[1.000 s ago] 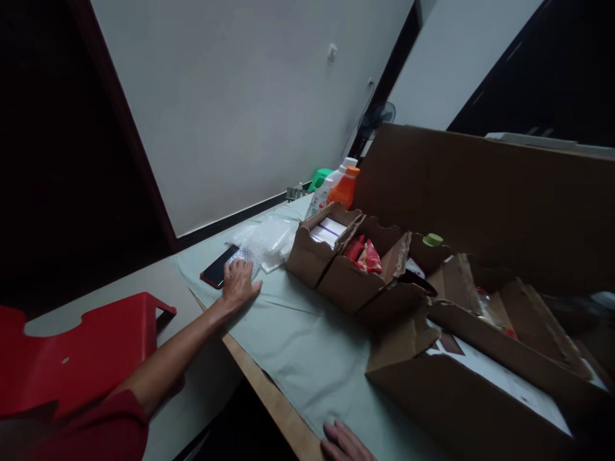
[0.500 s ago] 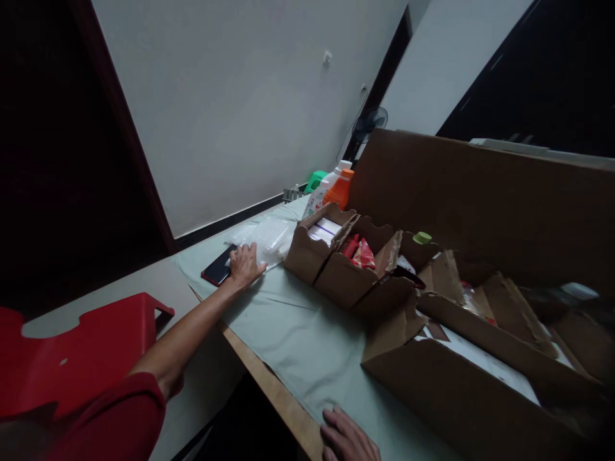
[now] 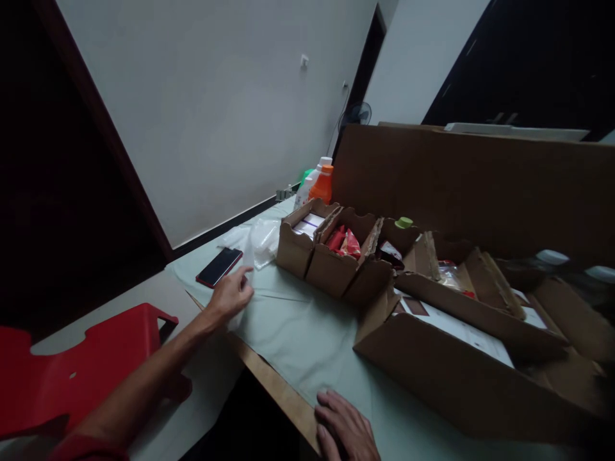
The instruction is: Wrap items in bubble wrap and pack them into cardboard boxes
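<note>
My left hand (image 3: 231, 294) is closed, thumb against fingers, on a thin clear plastic bag (image 3: 247, 251). Part of the plastic stretches up beside the phone and a bit shows below the hand. Just beyond the fingers lies a dark-screened phone (image 3: 220, 267) with a red edge. More crumpled see-through plastic, looking like bubble wrap (image 3: 265, 240), sits against the nearest cardboard box. At the table's near edge my right hand (image 3: 346, 426) lies flat on the pale green cloth (image 3: 298, 326), its fingers stretched out and holding nothing.
Open cardboard boxes (image 3: 294, 253) run along the right, holding red packets (image 3: 343, 242), white cartons and other goods. An orange bottle (image 3: 321, 184) and white bottles stand behind them. A red plastic stool (image 3: 106, 358) is at lower left. A tall cardboard panel (image 3: 456, 173) rises behind.
My left hand has drawn back towards me from beside the phone, pulling some plastic along and uncovering the phone. My right hand stays on the table edge. The view has shifted slightly.
</note>
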Tool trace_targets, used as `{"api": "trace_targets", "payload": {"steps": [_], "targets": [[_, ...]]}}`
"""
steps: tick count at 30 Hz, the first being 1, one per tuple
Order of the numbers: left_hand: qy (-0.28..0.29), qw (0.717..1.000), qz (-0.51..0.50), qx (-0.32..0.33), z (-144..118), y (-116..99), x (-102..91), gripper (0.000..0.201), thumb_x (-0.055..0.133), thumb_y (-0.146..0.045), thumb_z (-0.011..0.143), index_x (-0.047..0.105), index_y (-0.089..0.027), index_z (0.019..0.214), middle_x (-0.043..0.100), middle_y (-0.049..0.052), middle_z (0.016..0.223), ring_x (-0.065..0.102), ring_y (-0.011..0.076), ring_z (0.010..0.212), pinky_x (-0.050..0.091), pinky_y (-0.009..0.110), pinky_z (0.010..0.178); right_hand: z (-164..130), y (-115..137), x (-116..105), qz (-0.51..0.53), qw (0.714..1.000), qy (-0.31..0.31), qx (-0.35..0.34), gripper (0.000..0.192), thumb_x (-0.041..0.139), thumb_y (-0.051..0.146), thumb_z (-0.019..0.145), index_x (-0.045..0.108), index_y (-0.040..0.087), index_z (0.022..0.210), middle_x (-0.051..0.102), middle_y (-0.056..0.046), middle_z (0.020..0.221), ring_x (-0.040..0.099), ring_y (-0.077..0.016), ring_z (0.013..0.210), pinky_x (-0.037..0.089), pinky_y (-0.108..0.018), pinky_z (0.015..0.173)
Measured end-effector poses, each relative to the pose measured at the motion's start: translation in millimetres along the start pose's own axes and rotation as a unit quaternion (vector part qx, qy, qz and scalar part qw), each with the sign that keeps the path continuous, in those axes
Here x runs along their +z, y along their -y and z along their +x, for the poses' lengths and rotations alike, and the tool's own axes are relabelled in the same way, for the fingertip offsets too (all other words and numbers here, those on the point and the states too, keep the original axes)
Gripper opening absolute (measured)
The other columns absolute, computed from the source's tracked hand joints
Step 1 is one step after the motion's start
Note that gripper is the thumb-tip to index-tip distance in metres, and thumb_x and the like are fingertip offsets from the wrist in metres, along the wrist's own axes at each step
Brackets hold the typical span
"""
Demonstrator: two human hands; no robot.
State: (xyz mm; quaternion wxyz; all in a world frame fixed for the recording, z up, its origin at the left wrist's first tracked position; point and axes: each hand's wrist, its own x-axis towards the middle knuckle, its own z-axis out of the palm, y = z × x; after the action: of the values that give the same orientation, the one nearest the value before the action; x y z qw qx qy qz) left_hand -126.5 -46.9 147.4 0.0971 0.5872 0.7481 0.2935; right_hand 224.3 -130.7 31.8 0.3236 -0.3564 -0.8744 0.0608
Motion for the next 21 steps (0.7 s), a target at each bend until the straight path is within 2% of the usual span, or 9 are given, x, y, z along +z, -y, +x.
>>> {"api": "trace_targets", "payload": {"steps": [2, 4, 8, 11, 13, 15, 17, 19, 21], "targets": [[0.045, 0.996, -0.079, 0.010, -26.9, -14.4, 18.1, 0.050, 0.051, -0.016, 0.081, 0.059, -0.016, 0.131, 0.060, -0.004, 0.071, 0.056, 0.0134, 0.064, 0.042, 0.024, 0.063, 3.2, 8.3, 0.0, 0.050, 0.998, 0.010, 0.034, 0.032, 0.063, 0.026, 0.091, 0.071, 0.028, 0.122, 0.074, -0.006, 0.124, 0.071, -0.0268, 0.114, 0.061, -0.037, 0.093], [0.094, 0.971, -0.220, -0.004, -50.4, -30.8, 40.4, 0.056, 0.052, -0.019, 0.081, 0.054, -0.013, 0.136, 0.056, -0.005, 0.073, 0.051, 0.0115, 0.062, 0.040, 0.023, 0.061, 7.8, 19.9, 0.9, 0.100, 0.991, 0.030, 0.080, 0.054, 0.066, 0.028, 0.089, 0.058, 0.027, 0.142, 0.066, -0.008, 0.138, 0.064, -0.0286, 0.125, 0.056, -0.041, 0.102], [0.182, 0.851, -0.487, -0.076, -86.6, -67.3, 77.7, 0.076, 0.063, -0.026, 0.075, 0.037, -0.010, 0.145, 0.054, -0.004, 0.081, 0.049, 0.0103, 0.066, 0.040, 0.023, 0.063, 18.6, 43.0, 4.8, 0.171, 0.962, 0.065, 0.204, 0.095, 0.074, 0.029, 0.081, 0.024, 0.025, 0.162, 0.043, -0.011, 0.159, 0.046, -0.0339, 0.143, 0.047, -0.050, 0.113], [0.239, 0.777, -0.575, -0.092, -104.5, -88.5, 90.5, 0.086, 0.071, -0.030, 0.075, 0.031, -0.010, 0.148, 0.058, -0.002, 0.084, 0.055, 0.0121, 0.074, 0.045, 0.027, 0.074, 22.9, 48.2, 5.5, 0.205, 0.928, 0.056, 0.306, 0.101, 0.074, 0.034, 0.078, 0.020, 0.021, 0.163, 0.047, -0.015, 0.156, 0.049, -0.0347, 0.140, 0.050, -0.049, 0.109], [0.279, 0.756, -0.588, -0.076, -112.4, -93.9, 93.5, 0.080, 0.074, -0.034, 0.075, 0.039, -0.012, 0.144, 0.061, 0.001, 0.092, 0.059, 0.0146, 0.083, 0.047, 0.030, 0.082, 21.9, 44.3, 3.0, 0.215, 0.905, 0.012, 0.366, 0.091, 0.068, 0.041, 0.082, 0.028, 0.017, 0.160, 0.055, -0.016, 0.149, 0.058, -0.0333, 0.132, 0.054, -0.045, 0.103], [0.306, 0.770, -0.557, -0.051, -117.2, -91.5, 94.8, 0.066, 0.074, -0.036, 0.076, 0.052, -0.014, 0.135, 0.064, 0.006, 0.101, 0.062, 0.0180, 0.093, 0.048, 0.033, 0.087, 18.6, 37.0, -1.8, 0.221, 0.888, -0.036, 0.401, 0.074, 0.061, 0.046, 0.087, 0.043, 0.016, 0.152, 0.063, -0.016, 0.140, 0.066, -0.0307, 0.121, 0.057, -0.040, 0.097], [0.289, 0.828, -0.481, -0.009, -118.1, -82.4, 95.2, 0.047, 0.069, -0.032, 0.080, 0.062, -0.015, 0.123, 0.066, 0.009, 0.108, 0.063, 0.0209, 0.099, 0.049, 0.035, 0.090, 14.7, 29.6, -8.3, 0.229, 0.880, -0.065, 0.412, 0.063, 0.057, 0.050, 0.089, 0.055, 0.016, 0.142, 0.067, -0.015, 0.134, 0.070, -0.0280, 0.113, 0.058, -0.036, 0.092], [0.213, 0.897, -0.382, 0.059, -113.6, -68.8, 94.3, 0.034, 0.063, -0.025, 0.082, 0.067, -0.017, 0.114, 0.067, 0.010, 0.109, 0.063, 0.0224, 0.103, 0.049, 0.038, 0.092, 11.3, 23.7, -15.4, 0.236, 0.876, -0.074, 0.415, 0.060, 0.059, 0.053, 0.088, 0.060, 0.016, 0.137, 0.069, -0.014, 0.130, 0.071, -0.0261, 0.108, 0.058, -0.033, 0.089], [0.121, 0.943, -0.287, 0.121, -102.1, -52.7, 91.1, 0.029, 0.060, -0.020, 0.083, 0.068, -0.018, 0.110, 0.068, 0.010, 0.109, 0.062, 0.0235, 0.104, 0.050, 0.040, 0.094, 8.4, 19.0, -22.9, 0.235, 0.872, -0.072, 0.423, 0.062, 0.061, 0.054, 0.087, 0.062, 0.016, 0.135, 0.072, -0.012, 0.124, 0.072, -0.0246, 0.103, 0.058, -0.031, 0.085]]}}
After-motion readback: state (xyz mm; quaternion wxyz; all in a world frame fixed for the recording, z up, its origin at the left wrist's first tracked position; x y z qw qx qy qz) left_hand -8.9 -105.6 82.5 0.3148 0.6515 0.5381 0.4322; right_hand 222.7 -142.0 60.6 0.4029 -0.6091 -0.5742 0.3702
